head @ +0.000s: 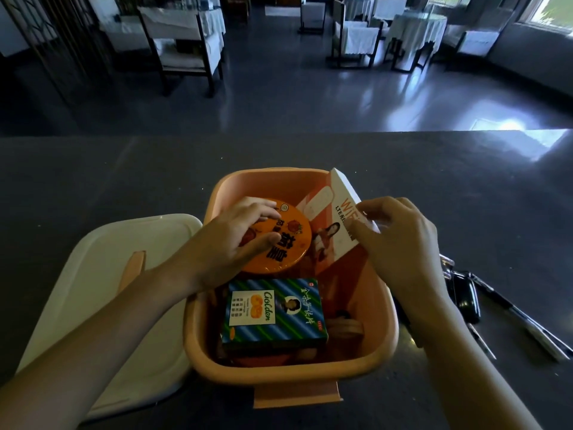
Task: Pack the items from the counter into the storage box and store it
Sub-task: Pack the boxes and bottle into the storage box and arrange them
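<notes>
L hand (235,240) grips the round orange tin (291,252), fingers curled over its far-left edge, thumb flat on the lid. The tin lies tilted inside the storage box (389,321). R hand (400,243) pinches the white-orange WiFi carton (339,193) by its right edge, thumb and forefinger narrow. The carton's long axis runs away from the fingertips toward the box's far wall, top corner poking above the rim. Nearer the wrists, a blue-green Golden pkt (273,311) lies flat, long axis across. Free room shows betw. pkt and right wall. White lid (102,290) sits left of L wrist on the counter (93,181) – keys (465,299) and pen (527,324) right of R wrist.
</notes>
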